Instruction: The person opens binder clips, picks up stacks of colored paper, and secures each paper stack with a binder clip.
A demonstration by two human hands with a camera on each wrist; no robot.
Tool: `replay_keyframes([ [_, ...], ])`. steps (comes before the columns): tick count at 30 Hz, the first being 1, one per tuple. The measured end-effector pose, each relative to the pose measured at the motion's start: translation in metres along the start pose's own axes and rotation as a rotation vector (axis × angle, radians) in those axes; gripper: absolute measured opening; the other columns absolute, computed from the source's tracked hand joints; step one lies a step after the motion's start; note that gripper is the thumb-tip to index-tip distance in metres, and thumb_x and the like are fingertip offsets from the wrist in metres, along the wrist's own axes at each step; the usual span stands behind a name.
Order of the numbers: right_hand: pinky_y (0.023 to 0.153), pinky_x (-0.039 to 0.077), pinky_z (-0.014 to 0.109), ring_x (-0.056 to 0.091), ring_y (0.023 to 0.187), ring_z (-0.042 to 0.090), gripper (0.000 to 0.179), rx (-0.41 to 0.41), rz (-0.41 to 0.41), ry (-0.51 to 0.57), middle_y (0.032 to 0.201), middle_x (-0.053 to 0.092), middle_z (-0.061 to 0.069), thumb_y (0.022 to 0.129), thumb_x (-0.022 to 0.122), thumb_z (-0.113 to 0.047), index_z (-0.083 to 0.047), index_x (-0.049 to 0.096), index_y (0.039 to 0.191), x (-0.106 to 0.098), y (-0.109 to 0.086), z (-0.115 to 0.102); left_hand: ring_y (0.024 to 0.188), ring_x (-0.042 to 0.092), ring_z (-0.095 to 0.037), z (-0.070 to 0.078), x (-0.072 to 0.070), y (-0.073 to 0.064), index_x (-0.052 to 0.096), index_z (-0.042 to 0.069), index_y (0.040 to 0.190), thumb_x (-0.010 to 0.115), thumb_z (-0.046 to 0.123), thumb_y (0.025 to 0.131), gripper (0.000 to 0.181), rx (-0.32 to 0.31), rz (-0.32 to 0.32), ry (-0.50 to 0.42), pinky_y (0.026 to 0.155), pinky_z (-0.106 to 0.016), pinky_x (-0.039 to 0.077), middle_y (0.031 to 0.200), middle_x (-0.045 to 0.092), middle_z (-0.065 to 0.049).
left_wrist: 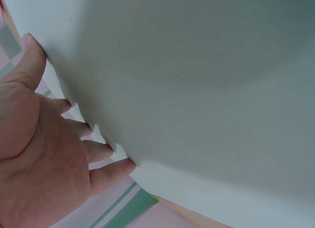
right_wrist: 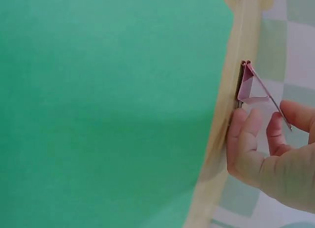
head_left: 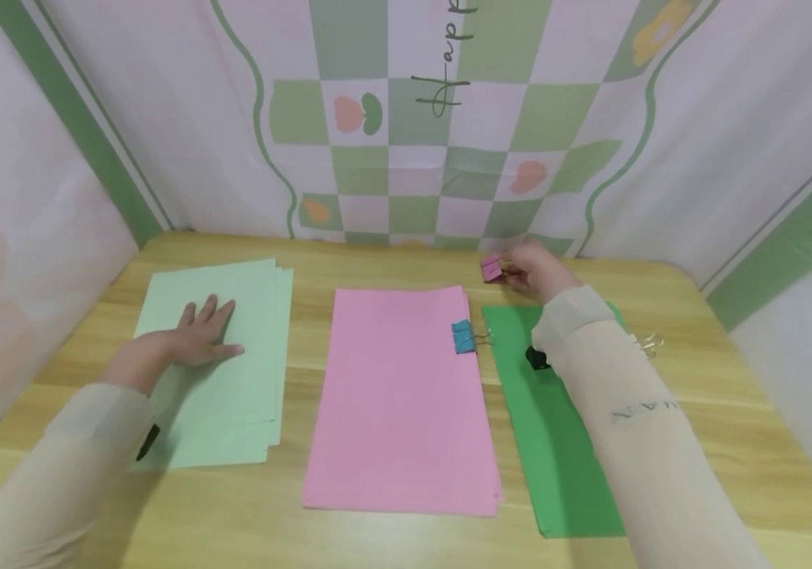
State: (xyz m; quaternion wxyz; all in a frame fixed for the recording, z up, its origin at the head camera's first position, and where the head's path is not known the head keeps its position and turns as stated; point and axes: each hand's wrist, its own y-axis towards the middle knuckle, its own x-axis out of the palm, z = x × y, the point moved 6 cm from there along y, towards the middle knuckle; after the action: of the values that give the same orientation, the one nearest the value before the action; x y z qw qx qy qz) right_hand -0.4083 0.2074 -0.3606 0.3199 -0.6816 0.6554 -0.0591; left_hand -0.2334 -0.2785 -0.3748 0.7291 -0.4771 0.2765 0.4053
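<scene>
With fingers spread, my left hand (head_left: 199, 340) rests on a stack of light green paper (head_left: 249, 395) at the left. In the left wrist view, the fingertips (left_wrist: 129, 163) lie along the paper's edge. My right hand (head_left: 535, 269) pinches a pink binder clip (head_left: 492, 269) by its wire handles at the back of the table. Its body points away from the fingers in the right wrist view, where the clip (right_wrist: 246, 85) shows beside the dark green paper (right_wrist: 113, 110). That dark green stack lies below the right forearm, which covers part of it.
Pink paper (head_left: 398, 403) lies mid-table with a blue binder clip (head_left: 463, 337) on its right edge. Wire clip handles (head_left: 651, 344) stick out beyond the right sleeve. A patterned curtain (head_left: 413, 158) rises behind the wooden table (head_left: 220, 514).
</scene>
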Motion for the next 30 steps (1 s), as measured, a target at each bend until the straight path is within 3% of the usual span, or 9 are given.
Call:
replay_keyframes([
  [5,0.056,0.047,0.015,0.049,0.059,0.007,0.016,-0.013,-0.010,0.044,0.093,0.047,0.006,0.102,0.051,-0.012,-0.001,0.048,0.114,-0.009,-0.007,0.004,0.135,-0.023,-0.067,0.002,0.001,-0.001,-0.006,-0.008,0.153,0.051,0.040,0.102,0.091,-0.002,0.002,-0.003,0.108,-0.079,-0.008,0.153,-0.022,-0.041],
  [11,0.064,0.047,0.016,0.047,0.069,0.008,0.011,-0.024,0.010,0.075,0.086,0.043,0.000,0.100,0.056,-0.012,-0.008,0.046,0.101,-0.017,-0.013,0.004,0.135,-0.022,-0.067,0.003,-0.001,-0.003,-0.005,-0.010,0.153,0.052,0.038,0.102,0.090,-0.001,0.009,-0.008,0.108,-0.079,-0.008,0.153,-0.022,-0.042],
  [13,0.073,0.050,0.015,0.048,0.081,0.010,0.017,-0.020,0.008,0.087,0.095,0.042,0.001,0.100,0.057,-0.013,-0.004,0.047,0.111,-0.018,-0.015,0.004,0.135,-0.022,-0.067,0.003,0.000,-0.004,-0.005,-0.010,0.153,0.052,0.038,0.102,0.090,-0.003,0.008,-0.014,0.108,-0.079,-0.008,0.153,-0.022,-0.042],
  [16,0.083,0.051,0.014,0.047,0.095,0.013,0.044,-0.018,0.013,0.106,0.104,0.041,0.004,0.100,0.056,-0.013,0.002,0.039,0.138,-0.019,-0.018,0.004,0.135,-0.022,-0.067,0.002,0.001,-0.003,-0.005,-0.010,0.153,0.052,0.038,0.102,0.089,-0.001,0.009,-0.015,0.108,-0.079,-0.008,0.153,-0.022,-0.042],
  [18,0.085,0.052,0.013,0.048,0.098,0.013,0.045,-0.027,0.001,0.128,0.106,0.042,0.005,0.101,0.055,-0.013,0.003,0.037,0.139,-0.021,-0.020,0.004,0.135,-0.024,-0.067,-0.001,0.002,-0.002,-0.006,-0.009,0.153,0.051,0.038,0.102,0.090,-0.002,0.001,-0.017,0.108,-0.079,-0.010,0.153,-0.023,-0.041],
  [21,0.088,0.053,0.014,0.053,0.096,0.012,0.039,-0.044,-0.051,0.169,0.108,0.046,0.006,0.101,0.055,-0.014,0.001,0.043,0.135,-0.022,-0.024,0.004,0.136,-0.029,-0.063,-0.011,0.007,0.005,-0.011,-0.005,0.154,0.048,0.055,0.099,0.100,-0.003,-0.018,-0.030,0.106,-0.079,-0.014,0.153,-0.029,-0.037],
  [23,0.088,0.054,0.015,0.058,0.091,0.011,0.025,-0.063,-0.091,0.206,0.107,0.051,0.005,0.100,0.058,-0.014,-0.002,0.050,0.121,-0.023,-0.028,0.005,0.135,-0.032,-0.061,-0.020,0.010,0.010,-0.014,-0.002,0.155,0.045,0.073,0.092,0.114,-0.004,-0.031,-0.047,0.104,-0.079,-0.017,0.153,-0.033,-0.034],
  [26,0.089,0.055,0.018,0.064,0.084,0.008,0.024,-0.098,-0.152,0.270,0.098,0.062,0.002,0.100,0.059,-0.014,-0.002,0.052,0.120,-0.025,-0.035,0.006,0.135,-0.035,-0.058,-0.028,0.013,0.015,-0.017,0.001,0.155,0.039,0.090,0.078,0.130,-0.004,-0.037,-0.048,0.103,-0.079,-0.019,0.153,-0.036,-0.030],
  [30,0.105,0.048,0.021,0.062,0.090,0.005,0.049,-0.162,-0.210,0.314,0.091,0.064,-0.005,0.100,0.059,-0.018,-0.002,0.041,0.142,-0.032,-0.047,0.005,0.136,-0.035,-0.058,-0.018,0.011,0.010,-0.017,0.001,0.155,0.040,0.078,0.090,0.115,0.005,-0.029,-0.044,0.101,-0.081,-0.016,0.154,-0.035,-0.030],
])
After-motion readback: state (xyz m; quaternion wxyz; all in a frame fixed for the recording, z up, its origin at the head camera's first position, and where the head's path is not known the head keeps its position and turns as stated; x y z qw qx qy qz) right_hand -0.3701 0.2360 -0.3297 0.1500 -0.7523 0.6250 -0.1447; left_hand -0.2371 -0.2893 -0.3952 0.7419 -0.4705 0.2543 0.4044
